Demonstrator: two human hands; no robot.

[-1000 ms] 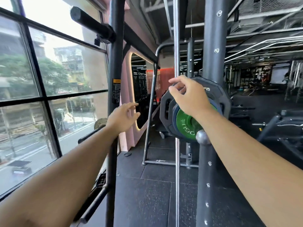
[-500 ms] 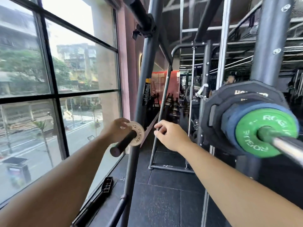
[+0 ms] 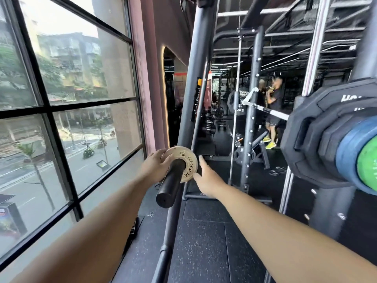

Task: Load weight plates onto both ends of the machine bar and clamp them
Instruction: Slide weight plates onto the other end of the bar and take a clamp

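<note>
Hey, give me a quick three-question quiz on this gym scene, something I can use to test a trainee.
1. True or false: the tan plate is threaded on the black peg.
2. The outermost plate of the plate stack at the right is: A green, B red, C yellow.
3. Fill in: the ___ hand grips the tan plate's left rim.

Key: 1 true. 2 A, the green plate. 3 left: the left hand grips that rim, while the right hand touches the opposite rim with straight fingers.
</note>
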